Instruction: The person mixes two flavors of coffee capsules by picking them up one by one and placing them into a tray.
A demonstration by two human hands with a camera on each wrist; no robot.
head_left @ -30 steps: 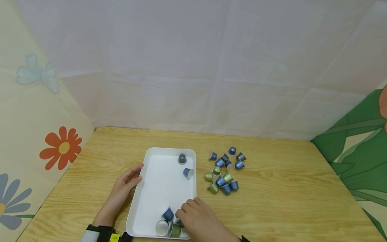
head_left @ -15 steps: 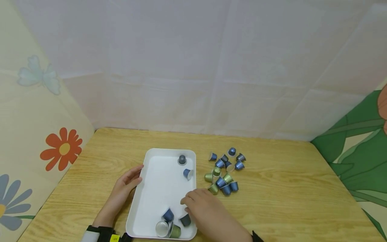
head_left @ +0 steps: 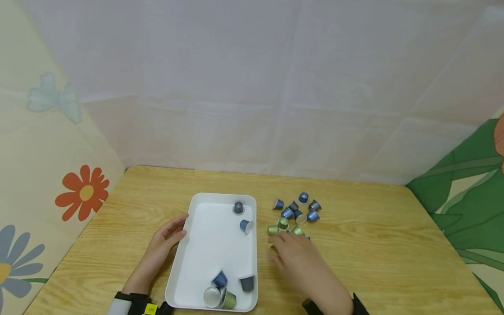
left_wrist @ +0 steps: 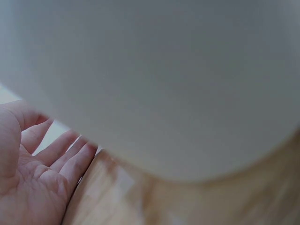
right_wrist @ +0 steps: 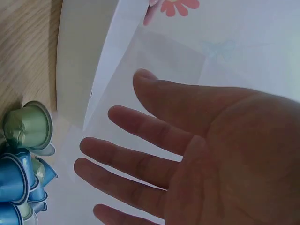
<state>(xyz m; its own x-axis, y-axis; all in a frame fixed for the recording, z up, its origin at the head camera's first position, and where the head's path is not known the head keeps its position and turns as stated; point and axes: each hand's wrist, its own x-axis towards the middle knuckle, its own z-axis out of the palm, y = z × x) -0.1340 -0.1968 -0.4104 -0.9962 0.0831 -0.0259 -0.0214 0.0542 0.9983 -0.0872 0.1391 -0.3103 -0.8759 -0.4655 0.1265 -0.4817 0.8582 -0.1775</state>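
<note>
My left hand point(head_left: 163, 240) lies along the left side of a white tray point(head_left: 212, 245), fingers at its rim. In the left wrist view the tray's wall point(left_wrist: 164, 93) fills most of the picture. My right hand point(head_left: 301, 258) is over the near part of a pile of coffee capsules, hiding some. Its fingers are spread and hold nothing in the right wrist view, where a green capsule point(right_wrist: 29, 125) and a blue capsule point(right_wrist: 11, 178) show beside them. Inside the tray, a dark capsule point(head_left: 246, 283) lies near a green one point(head_left: 230, 300), a silver-lidded one point(head_left: 212, 297) and a blue one point(head_left: 220, 279).
At the tray's far right are a grey capsule point(head_left: 238, 207) standing lid down and a blue-and-white capsule point(head_left: 246, 226) on its side. Several blue capsules point(head_left: 303, 197) make up the pile's far part. A white cloth point(head_left: 252, 87) hangs behind the wooden table point(head_left: 374, 236).
My right hand has let go of the dark capsule in the tray's near right corner and moved right and away to the pile. That capsule has shifted slightly right. My left hand stays put.
</note>
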